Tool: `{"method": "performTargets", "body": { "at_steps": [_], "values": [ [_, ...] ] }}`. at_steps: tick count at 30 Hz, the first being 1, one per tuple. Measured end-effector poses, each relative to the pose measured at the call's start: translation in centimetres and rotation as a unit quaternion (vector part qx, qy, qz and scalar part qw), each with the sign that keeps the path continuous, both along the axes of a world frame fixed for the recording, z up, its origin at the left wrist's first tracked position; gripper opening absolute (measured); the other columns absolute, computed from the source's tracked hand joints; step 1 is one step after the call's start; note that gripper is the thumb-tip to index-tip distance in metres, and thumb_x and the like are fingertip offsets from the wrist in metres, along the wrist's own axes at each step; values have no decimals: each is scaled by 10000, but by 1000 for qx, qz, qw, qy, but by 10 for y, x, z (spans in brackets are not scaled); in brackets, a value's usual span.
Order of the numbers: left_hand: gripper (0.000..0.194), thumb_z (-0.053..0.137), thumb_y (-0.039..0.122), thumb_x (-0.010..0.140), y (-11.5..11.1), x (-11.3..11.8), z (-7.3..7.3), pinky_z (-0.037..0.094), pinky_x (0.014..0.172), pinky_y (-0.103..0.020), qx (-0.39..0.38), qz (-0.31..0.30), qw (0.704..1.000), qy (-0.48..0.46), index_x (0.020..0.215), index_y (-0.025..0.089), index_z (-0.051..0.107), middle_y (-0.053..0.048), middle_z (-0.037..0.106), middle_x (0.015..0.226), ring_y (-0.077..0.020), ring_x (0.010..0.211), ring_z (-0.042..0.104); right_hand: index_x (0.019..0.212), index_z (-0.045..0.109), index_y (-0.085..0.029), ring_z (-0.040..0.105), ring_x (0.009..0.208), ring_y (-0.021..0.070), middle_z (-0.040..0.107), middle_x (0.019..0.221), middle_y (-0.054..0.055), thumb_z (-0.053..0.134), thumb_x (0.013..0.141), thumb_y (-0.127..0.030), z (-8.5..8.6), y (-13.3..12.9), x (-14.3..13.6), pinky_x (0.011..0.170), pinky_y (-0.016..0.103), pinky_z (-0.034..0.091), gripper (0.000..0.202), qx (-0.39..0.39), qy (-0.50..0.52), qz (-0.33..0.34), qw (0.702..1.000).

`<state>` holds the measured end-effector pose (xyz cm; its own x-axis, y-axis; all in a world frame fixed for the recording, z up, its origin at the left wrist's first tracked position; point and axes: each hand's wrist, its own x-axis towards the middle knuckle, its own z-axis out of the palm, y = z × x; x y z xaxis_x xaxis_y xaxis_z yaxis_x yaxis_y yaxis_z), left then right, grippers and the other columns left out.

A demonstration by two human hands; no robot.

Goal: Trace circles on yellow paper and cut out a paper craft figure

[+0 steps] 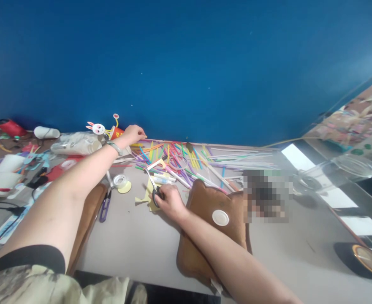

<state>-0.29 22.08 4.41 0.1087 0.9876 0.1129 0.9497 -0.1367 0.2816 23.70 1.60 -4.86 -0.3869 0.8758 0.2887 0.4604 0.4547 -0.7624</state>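
Observation:
My right hand is wrapped round the dark handles of a pair of scissors, whose metal blades point away from me. Pieces of yellow paper lie beside and beneath the scissors. Farther back by the blue wall, my left hand is closed with its fingertips together; what they pinch, if anything, is too small to make out. Left of that hand is an orange-red paper cup bearing a white rabbit face. Many coloured pipe cleaners are spread right of my left hand.
A brown cushion carries a white disc. Purple-handled scissors and a tape roll lie left of centre. White cups and craft scraps crowd the left. A clear jar stands right, past a pixelated patch.

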Motion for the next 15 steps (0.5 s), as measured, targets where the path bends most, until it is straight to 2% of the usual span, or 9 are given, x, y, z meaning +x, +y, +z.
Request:
{"method": "performTargets", "body": {
  "at_steps": [2,4,6,8,12,15],
  "values": [
    [274,698,339,785,-21,-2,10,505,699,-244,-17,-23,999,-42,948,149,809,-71,791,907,-190,801,698,568,310,-214,322,554,110,379,546,-44,627,828,-318,-1,1,0,586,275,250,423,1,5,5,1000],
    [309,739,359,751,-47,-8,18,509,659,-260,-86,-75,979,-170,923,108,794,-90,778,847,-187,741,686,563,307,-217,312,545,110,369,539,-47,628,835,-323,-2,2,0,576,277,245,434,6,8,8,1000],
    [314,782,389,715,-77,-15,24,522,651,-277,-157,-84,956,-234,849,105,780,-74,742,733,-165,654,662,559,299,-221,308,542,112,354,530,-50,632,835,-331,-1,3,-1,574,280,243,446,15,9,8,1000],
    [307,820,379,680,-109,-22,28,535,655,-285,-209,-84,937,-266,830,116,769,-58,724,722,-147,626,649,558,305,-224,321,545,116,361,529,-48,629,837,-338,-1,4,-2,579,282,247,442,20,9,13,1000],
    [292,827,378,660,-168,-38,26,509,614,-266,-277,-61,918,-277,784,130,737,-51,708,707,-136,602,632,555,316,-228,359,556,125,399,536,-36,620,840,-354,0,5,-3,588,286,274,435,27,5,27,999],
    [241,763,368,707,-199,-53,15,443,563,-239,-270,-58,935,-221,789,143,735,-35,689,664,-126,565,602,554,309,-233,357,556,131,392,533,-33,615,843,-386,-1,6,-3,581,289,277,448,40,-3,29,999]
  ]
}}
